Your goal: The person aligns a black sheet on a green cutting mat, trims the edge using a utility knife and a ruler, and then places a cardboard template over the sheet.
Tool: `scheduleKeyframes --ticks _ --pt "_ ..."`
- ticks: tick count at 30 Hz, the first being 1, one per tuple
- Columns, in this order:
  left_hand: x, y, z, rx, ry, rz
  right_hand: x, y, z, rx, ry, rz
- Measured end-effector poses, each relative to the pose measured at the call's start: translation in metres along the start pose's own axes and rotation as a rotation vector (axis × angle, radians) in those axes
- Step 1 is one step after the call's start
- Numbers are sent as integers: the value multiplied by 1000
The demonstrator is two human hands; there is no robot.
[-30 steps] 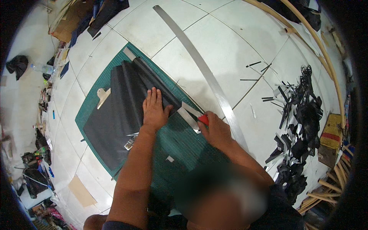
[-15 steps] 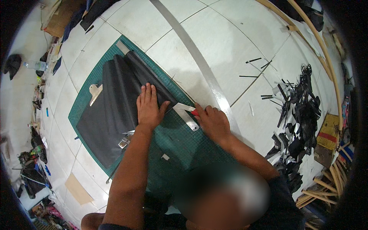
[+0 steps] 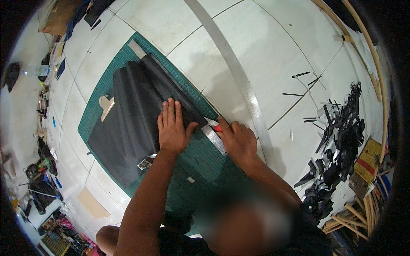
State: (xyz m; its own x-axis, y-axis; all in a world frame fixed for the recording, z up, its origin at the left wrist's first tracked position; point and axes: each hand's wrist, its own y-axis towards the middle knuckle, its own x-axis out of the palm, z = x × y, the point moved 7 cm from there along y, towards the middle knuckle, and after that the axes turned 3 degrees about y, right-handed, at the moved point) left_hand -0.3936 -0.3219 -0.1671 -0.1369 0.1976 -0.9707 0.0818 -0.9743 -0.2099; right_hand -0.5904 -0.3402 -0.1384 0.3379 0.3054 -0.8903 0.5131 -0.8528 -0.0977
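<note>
Head view: L hand (image 3: 173, 128) flat on blk sheet (image 3: 128, 123).

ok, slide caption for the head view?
Left hand presses black sheet on green cutting mat; right hand holds red-handled cutter.

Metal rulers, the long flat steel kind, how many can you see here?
2: one long metal ruler lies alone across the white tiles; a shorter metal ruler lies on the green cutting mat between both hands. Others may be hidden.
</note>
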Motion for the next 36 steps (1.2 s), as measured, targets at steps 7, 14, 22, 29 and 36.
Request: scheduleKeyframes --ticks 7,14,22,29,36 --pt "-1 2 0 9 -66 -2 -4 57 -14 -87 -11 146" --pt "1 2 -1 -14 -88 -52 6 130 -31 -34 -8 57" --pt "1 2 -5 -32 -74 -70 19 253 -69 18 26 116" --pt "-3 2 4 -33 -102 -37 -60 304 -37 102 392 288" --pt "-11 -5 -1 -81 -139 -72 9 74 -11 379 484 -151"
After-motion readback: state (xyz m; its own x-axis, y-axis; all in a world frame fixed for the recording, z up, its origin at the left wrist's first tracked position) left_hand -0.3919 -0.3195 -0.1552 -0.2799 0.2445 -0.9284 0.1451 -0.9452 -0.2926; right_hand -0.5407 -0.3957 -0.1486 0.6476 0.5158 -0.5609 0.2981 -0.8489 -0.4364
